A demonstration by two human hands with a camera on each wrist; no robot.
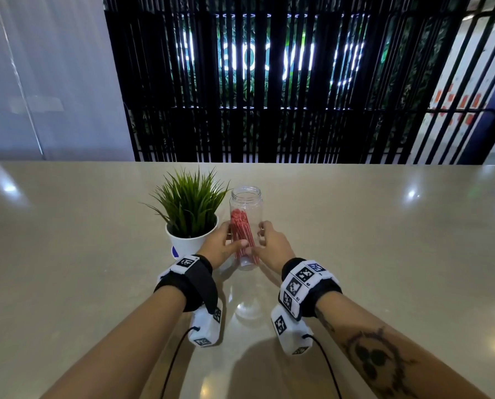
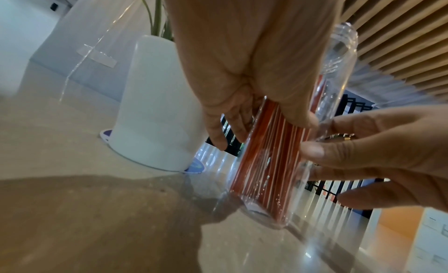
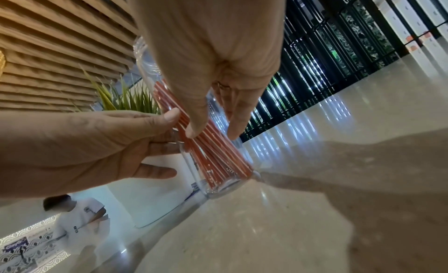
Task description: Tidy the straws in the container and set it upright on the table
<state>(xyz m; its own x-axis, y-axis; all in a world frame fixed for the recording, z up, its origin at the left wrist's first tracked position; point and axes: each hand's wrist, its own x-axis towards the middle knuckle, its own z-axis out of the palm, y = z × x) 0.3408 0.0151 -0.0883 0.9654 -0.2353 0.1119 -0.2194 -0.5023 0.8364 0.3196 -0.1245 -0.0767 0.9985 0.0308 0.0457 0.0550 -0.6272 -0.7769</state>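
A clear plastic container [image 1: 246, 203] stands upright on the beige table [image 1: 384, 254], mouth open at the top. A bundle of red-and-white straws [image 1: 239, 226] stands inside it, leaning to its left wall, tips below the rim. My left hand [image 1: 229, 237] holds the container's left side, thumb across the front. My right hand [image 1: 259, 240] holds the right side, thumb low on the front. The left wrist view shows the straws [image 2: 266, 162] through the wall and the base on the table. In the right wrist view my thumb and a finger straddle the container [image 3: 218, 187].
A white pot [image 1: 187, 243] with a green grass-like plant [image 1: 188, 203] stands just left of the container, close to my left hand. A black slatted screen [image 1: 269, 110] runs behind the table's far edge. A person [image 3: 80, 215] in white stands beyond the table.
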